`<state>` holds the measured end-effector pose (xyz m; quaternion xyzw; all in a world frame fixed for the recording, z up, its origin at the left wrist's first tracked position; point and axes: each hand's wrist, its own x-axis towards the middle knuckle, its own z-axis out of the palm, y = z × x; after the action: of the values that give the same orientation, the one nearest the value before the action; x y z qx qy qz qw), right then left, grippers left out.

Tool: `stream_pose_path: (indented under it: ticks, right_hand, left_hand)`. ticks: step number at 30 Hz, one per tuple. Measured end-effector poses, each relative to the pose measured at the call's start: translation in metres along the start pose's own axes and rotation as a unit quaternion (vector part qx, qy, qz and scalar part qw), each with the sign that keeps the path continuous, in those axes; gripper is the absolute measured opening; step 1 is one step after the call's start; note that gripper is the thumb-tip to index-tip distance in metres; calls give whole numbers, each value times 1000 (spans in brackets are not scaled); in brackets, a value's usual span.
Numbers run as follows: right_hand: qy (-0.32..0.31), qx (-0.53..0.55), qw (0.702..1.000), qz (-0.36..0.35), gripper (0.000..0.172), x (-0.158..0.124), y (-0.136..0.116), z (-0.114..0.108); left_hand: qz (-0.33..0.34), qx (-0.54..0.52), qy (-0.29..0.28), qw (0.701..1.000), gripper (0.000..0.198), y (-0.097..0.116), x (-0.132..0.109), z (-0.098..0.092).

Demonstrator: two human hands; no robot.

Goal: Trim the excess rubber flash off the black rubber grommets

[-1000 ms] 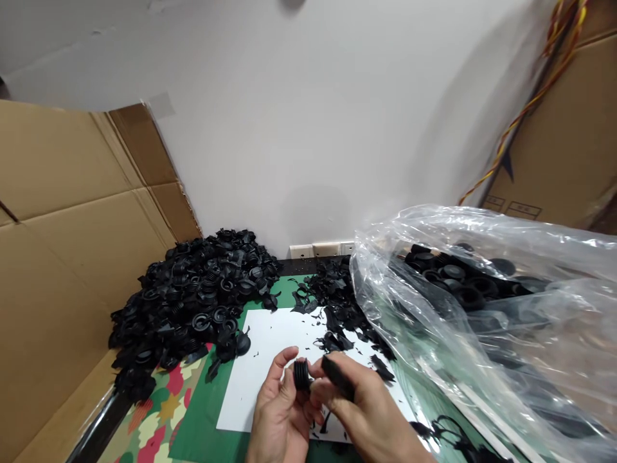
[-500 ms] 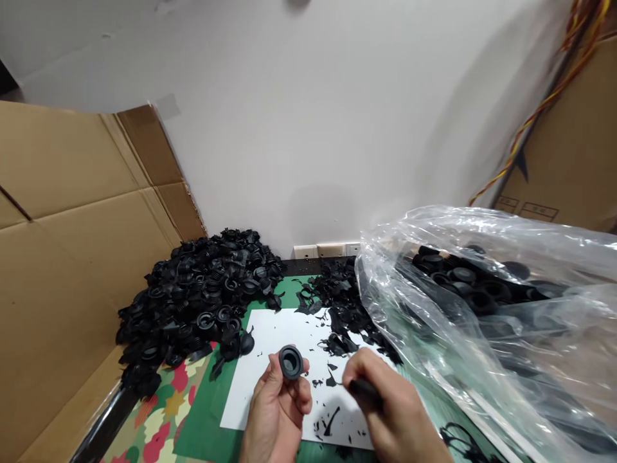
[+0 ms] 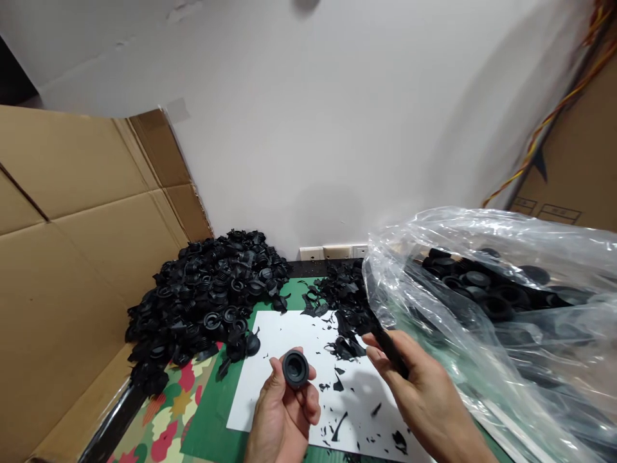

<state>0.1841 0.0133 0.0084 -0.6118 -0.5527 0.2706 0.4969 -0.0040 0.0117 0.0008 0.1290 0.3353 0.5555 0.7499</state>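
Note:
My left hand (image 3: pixel 284 415) is closed on a small black ribbed rubber part (image 3: pixel 295 368), holding it up with its round opening facing me, above a white sheet (image 3: pixel 294 341). My right hand (image 3: pixel 424 392) is closed on a thin black tool (image 3: pixel 389 350) and sits to the right of the part, near the edge of a clear plastic bag (image 3: pixel 482 360). Black rubber trimmings (image 3: pixel 344 350) lie scattered on the white sheet between and below my hands.
A big heap of black rubber parts (image 3: pixel 207 302) lies at the left against a cardboard wall (image 3: pixel 72 257). The clear bag at the right holds more black parts (image 3: pixel 482 289). A green mat (image 3: pixel 212 411) and a camouflage-patterned surface (image 3: pixel 159 418) lie underneath. A white wall stands behind.
My hands have come apart: the right hand with the tool moved right and up, away from the part. The left hand turned the part so its opening faces me. More scraps lie on the sheet.

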Motion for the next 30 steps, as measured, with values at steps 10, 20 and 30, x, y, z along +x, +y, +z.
stream_pose_path:
  ticks: [10,20,30]
  right_hand:
    - [-54,46,996,55,32,-1,-8,2]
    - [-54,124,988,74,50,-13,-3,4]
    - [-91,175,975,100,49,-18,-8,6]
  left_hand:
    - [16,-12,31,999,42,-7,2,-1]
    - [-4,-23,10,1000,40,-7,2,-4]
    - [36,7,41,998,38,-10,2,-6]
